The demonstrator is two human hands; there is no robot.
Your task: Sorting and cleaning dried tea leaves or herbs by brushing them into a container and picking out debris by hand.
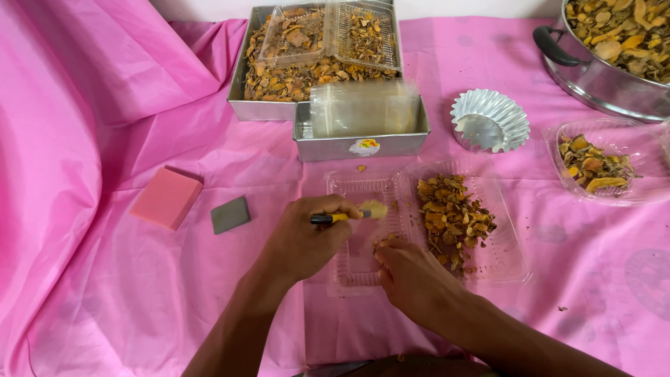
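Over the clear tray (pixel 363 269), the left hand (pixel 303 241) grips a brush (pixel 349 215) lying crosswise; the right hand (pixel 412 279), just beside, pinches chips (pixel 387 243).

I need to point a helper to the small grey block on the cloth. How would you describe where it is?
Start at the pink tablecloth and look left of the left hand, which holds a yellow-handled brush. Two flat blocks lie there side by side. The grey block is the smaller, darker one nearer the hand; its neighbour, the pink block, is larger.
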